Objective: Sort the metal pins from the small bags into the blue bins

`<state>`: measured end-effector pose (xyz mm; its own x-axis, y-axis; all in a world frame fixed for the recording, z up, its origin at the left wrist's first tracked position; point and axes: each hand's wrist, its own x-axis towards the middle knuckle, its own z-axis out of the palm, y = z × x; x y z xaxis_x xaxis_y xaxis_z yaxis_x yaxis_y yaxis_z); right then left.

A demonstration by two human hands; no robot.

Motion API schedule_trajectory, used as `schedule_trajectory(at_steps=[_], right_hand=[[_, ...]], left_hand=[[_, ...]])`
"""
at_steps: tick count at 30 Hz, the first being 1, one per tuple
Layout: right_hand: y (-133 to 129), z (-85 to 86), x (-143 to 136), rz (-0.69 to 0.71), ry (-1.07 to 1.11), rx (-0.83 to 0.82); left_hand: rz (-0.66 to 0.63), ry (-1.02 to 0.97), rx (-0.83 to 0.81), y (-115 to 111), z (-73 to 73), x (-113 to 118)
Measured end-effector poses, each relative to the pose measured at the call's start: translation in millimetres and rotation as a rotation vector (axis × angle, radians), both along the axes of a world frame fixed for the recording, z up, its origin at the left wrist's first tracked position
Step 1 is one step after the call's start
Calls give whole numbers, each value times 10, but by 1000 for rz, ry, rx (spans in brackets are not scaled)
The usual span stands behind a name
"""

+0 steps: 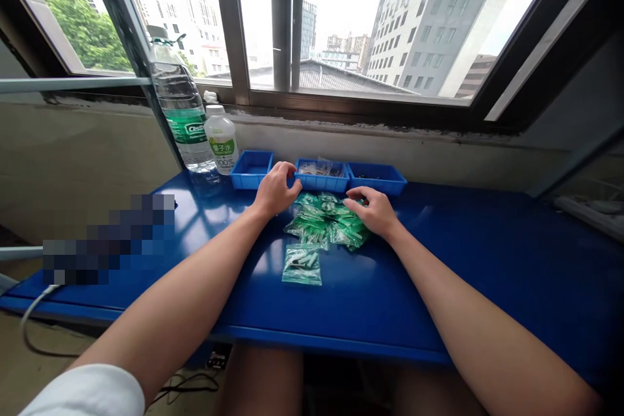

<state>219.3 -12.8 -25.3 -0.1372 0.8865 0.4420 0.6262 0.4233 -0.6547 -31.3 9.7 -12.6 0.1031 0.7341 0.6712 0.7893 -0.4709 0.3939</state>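
Observation:
My left hand (277, 189) is by the left end of the middle blue tray (322, 183), its fingers curved and apart from the thumb; nothing shows in it, and I cannot tell whether it touches the tray. At the right side of a pile of small green-tinted plastic packets (316, 220) is my right hand (372, 209), fingers bent with a gap to the thumb, holding nothing I can see. One separate packet (301, 264), with pale green stick-like pieces inside, lies flat in front of the pile. Clear bags (319, 168) with small contents fill the middle tray.
A left blue tray (249, 172) and a right blue tray (377, 180) with small dark pieces flank the middle one. A large water bottle (182, 110) and a smaller white bottle (221, 141) stand at the back left. A blurred-out object with a cable (29, 331) lies on the blue table (487, 260).

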Motion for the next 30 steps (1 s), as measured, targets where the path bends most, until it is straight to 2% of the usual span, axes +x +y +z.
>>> schedule_trajectory(at_steps=[5, 12, 17, 21, 24, 30], right_hand=[[12, 3, -8, -65, -10, 32], [-19, 34, -30, -105, 9, 30], [-3, 34, -35, -125, 17, -53], [-10, 48, -63, -130, -73, -122], [-25, 66, -67, -84, -143, -158], [-68, 87, -56, 112, -189, -244]], left_hand=[[-17, 16, -33, 14, -13, 7], [53, 53, -127, 32, -45, 14], [5, 161, -248, 52, -83, -19], [48, 218, -312, 77, -120, -32], [68, 188, -308, 97, -127, -24], [42, 140, -258, 121, -99, 20]])
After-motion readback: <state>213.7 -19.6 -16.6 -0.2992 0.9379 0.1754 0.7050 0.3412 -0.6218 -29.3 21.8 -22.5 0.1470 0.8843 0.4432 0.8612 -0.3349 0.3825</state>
